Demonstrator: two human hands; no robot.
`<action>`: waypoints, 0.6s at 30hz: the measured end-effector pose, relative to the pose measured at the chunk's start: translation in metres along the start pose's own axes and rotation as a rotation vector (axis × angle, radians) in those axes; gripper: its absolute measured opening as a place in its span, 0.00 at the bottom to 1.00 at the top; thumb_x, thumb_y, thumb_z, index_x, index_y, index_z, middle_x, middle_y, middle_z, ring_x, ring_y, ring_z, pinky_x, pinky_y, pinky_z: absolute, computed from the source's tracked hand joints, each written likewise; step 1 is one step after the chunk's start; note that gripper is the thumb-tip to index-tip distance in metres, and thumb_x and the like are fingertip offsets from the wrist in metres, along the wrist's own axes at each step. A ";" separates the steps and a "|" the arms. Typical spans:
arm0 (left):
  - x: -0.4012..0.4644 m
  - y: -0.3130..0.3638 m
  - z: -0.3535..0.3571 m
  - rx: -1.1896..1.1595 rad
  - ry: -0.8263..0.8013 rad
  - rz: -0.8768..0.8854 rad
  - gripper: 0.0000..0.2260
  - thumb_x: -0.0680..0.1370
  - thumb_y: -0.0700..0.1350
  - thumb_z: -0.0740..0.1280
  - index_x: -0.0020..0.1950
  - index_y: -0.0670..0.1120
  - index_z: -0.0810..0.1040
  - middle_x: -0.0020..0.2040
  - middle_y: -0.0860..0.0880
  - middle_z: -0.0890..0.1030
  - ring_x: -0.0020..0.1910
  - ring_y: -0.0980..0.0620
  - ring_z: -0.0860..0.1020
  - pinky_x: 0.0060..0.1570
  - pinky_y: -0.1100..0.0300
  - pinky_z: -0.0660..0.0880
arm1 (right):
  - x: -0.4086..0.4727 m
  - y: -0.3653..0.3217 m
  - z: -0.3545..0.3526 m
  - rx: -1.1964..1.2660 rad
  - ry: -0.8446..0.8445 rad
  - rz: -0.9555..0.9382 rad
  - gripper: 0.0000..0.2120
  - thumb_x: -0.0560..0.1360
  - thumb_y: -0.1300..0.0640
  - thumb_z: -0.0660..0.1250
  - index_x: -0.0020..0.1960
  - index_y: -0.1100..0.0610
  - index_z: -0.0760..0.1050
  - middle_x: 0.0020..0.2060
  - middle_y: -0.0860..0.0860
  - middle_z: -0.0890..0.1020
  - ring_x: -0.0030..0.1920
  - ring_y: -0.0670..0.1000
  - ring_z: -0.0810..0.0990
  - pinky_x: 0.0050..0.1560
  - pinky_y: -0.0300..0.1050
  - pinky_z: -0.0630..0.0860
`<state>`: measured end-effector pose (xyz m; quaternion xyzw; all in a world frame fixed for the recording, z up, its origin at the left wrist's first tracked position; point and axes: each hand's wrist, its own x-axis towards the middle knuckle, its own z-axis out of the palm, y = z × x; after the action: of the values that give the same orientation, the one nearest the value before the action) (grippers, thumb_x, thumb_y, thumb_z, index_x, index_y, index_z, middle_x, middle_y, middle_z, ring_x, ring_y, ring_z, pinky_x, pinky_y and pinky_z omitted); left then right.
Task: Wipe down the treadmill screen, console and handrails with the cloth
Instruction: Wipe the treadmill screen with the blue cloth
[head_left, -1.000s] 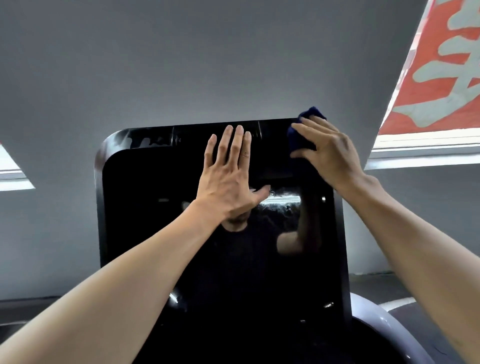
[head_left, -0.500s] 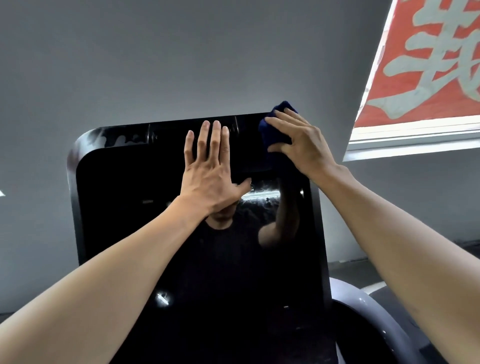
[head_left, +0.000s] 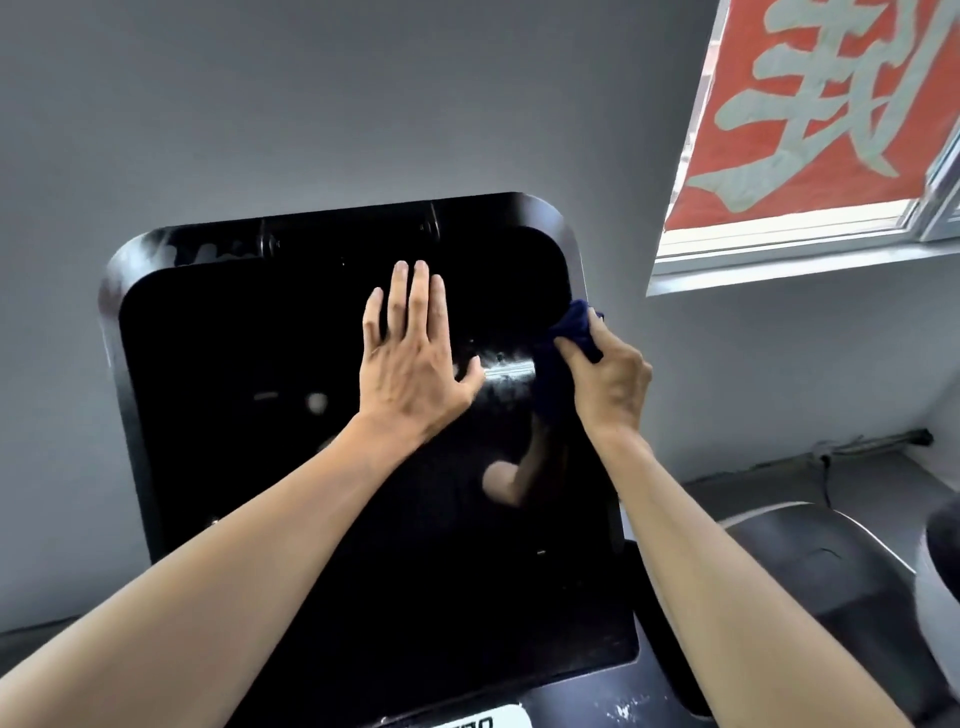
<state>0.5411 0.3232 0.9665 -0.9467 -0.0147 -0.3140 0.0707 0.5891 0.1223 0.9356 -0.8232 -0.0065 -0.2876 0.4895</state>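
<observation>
Left hand (head_left: 410, 358) lies flat on the black treadmill screen (head_left: 249, 415), fingers straight and together, thumb splayed out to the right, palm pressed on the upper middle of the glass. Right hand (head_left: 608, 379) grips a bunched dark blue cloth (head_left: 579, 325), fingers curled round it, and holds it against the screen's right edge, a little below the top right corner. The two hands sit near each other at about the same height, with a strip of reflected light on the glass between them. Both bare forearms reach up from the bottom of the view. Below the screen, a grey console (head_left: 613, 701) edge shows. Behind stands a grey wall (head_left: 311, 104), and a red banner (head_left: 831, 104) with pale characters hangs at upper right.
</observation>
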 end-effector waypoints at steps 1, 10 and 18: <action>-0.008 0.003 0.001 -0.003 -0.013 0.011 0.44 0.74 0.64 0.59 0.81 0.36 0.55 0.82 0.39 0.54 0.82 0.41 0.48 0.79 0.42 0.49 | -0.009 0.006 -0.003 -0.006 0.000 0.006 0.24 0.74 0.51 0.75 0.69 0.49 0.77 0.55 0.51 0.85 0.56 0.53 0.83 0.57 0.33 0.68; -0.078 0.020 0.005 -0.046 -0.100 0.119 0.39 0.76 0.61 0.59 0.79 0.36 0.62 0.80 0.40 0.60 0.81 0.44 0.54 0.76 0.47 0.57 | -0.073 0.044 -0.033 -0.190 -0.123 0.074 0.21 0.75 0.52 0.74 0.67 0.49 0.79 0.49 0.55 0.86 0.51 0.57 0.84 0.55 0.42 0.74; -0.128 -0.001 0.004 -0.090 -0.145 0.048 0.37 0.79 0.59 0.55 0.80 0.35 0.59 0.81 0.39 0.60 0.82 0.46 0.54 0.78 0.53 0.59 | -0.044 -0.009 0.006 0.002 0.005 -0.388 0.22 0.78 0.61 0.70 0.71 0.59 0.74 0.68 0.54 0.77 0.72 0.52 0.71 0.73 0.46 0.67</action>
<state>0.4406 0.3270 0.8868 -0.9692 0.0169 -0.2433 0.0345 0.5528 0.1437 0.9200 -0.8053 -0.1640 -0.3784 0.4258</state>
